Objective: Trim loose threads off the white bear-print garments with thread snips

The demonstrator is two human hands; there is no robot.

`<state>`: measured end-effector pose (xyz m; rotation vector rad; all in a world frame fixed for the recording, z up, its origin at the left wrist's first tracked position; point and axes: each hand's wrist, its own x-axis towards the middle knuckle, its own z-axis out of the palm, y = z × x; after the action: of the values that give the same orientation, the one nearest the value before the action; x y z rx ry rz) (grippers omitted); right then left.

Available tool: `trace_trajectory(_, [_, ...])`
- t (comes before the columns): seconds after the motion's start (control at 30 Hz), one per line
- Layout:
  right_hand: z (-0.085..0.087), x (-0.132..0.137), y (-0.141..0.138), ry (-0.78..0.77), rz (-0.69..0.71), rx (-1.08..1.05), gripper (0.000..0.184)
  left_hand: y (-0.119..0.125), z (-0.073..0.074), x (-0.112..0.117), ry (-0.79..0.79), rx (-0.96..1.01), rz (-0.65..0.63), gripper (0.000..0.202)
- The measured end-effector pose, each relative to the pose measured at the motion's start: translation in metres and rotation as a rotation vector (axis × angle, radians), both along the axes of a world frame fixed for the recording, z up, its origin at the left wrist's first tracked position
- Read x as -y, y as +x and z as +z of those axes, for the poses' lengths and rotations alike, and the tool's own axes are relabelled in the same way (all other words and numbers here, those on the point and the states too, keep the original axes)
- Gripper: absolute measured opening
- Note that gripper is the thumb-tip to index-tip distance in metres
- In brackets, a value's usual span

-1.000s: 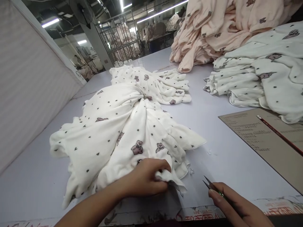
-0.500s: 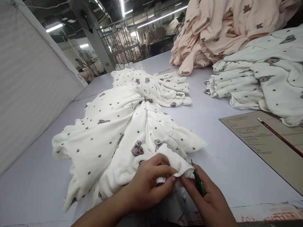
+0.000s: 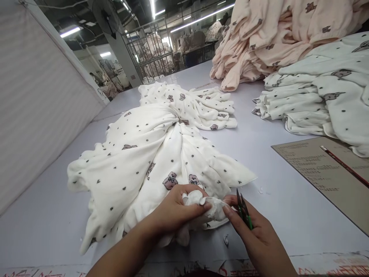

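A white fleece garment (image 3: 144,154) with a bear print lies gathered across the table, its near end bunched up between my hands. My left hand (image 3: 180,209) is closed on the bunched fabric, thumb on top. At the right end of that bunch, my right hand (image 3: 250,227) pinches the cloth between thumb and forefinger. Thread snips (image 3: 244,209) with green handles rest in the same hand, their dark blades pointing up and slightly parted. A fine thread seems to show near the right fingertips. The remaining right fingers are partly hidden.
White bear-print garments (image 3: 317,92) are piled at the right, with pink garments (image 3: 268,42) behind them. A printed brown board (image 3: 314,165) carries a red pencil (image 3: 346,166). A small scrap (image 3: 226,240) lies near the table's front edge. A white sheet (image 3: 43,88) hangs at the left.
My left hand has turned the garment's edge over, so a rougher bunched part now faces up. The snips' blades show wider apart. The whole view has shifted slightly.
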<state>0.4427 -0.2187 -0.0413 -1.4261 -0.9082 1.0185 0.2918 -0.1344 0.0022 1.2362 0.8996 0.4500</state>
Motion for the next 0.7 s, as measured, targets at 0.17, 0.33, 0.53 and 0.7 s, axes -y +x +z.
trace_trajectory(0.17, [-0.006, 0.009, 0.004, 0.254, -0.004, 0.488, 0.018, 0.007, -0.006, 0.008, -0.115, 0.077, 0.136, 0.028])
trace_trajectory(0.33, [-0.010, 0.003, 0.005, 0.372, 0.114, 0.644, 0.009, 0.007, -0.010, 0.014, 0.016, 0.049, 0.087, 0.025])
trace_trajectory(0.53, [-0.004, 0.000, 0.010, 0.248, 0.177, 0.551, 0.018, 0.006, -0.014, 0.013, -0.111, 0.060, 0.136, 0.028])
trace_trajectory(0.7, [0.006, 0.002, 0.014, 0.156, 0.138, 0.531, 0.024, 0.009, -0.010, 0.014, -0.128, -0.101, 0.091, 0.029])
